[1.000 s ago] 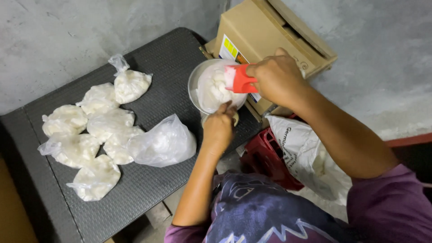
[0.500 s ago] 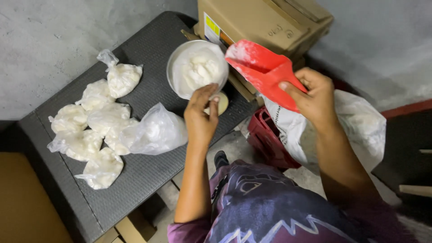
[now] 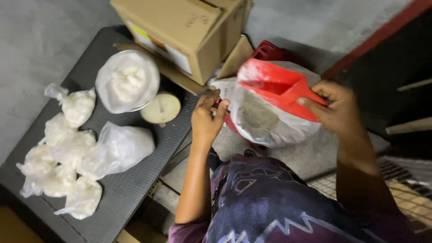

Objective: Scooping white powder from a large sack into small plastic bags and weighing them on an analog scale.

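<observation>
Your right hand has swung the gripped red scoop over the open sack, your left hand pinching its rim, beside a brown box with a white label.

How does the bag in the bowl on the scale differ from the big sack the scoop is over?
The bag in the bowl is small, thin and clear, full of white lumps, and sits up on the black table. The big sack is larger, opaque white, and stands lower, beside the table; the left hand holds its rim open while the right hand holds the red scoop over it. Both are open at the top.
</observation>
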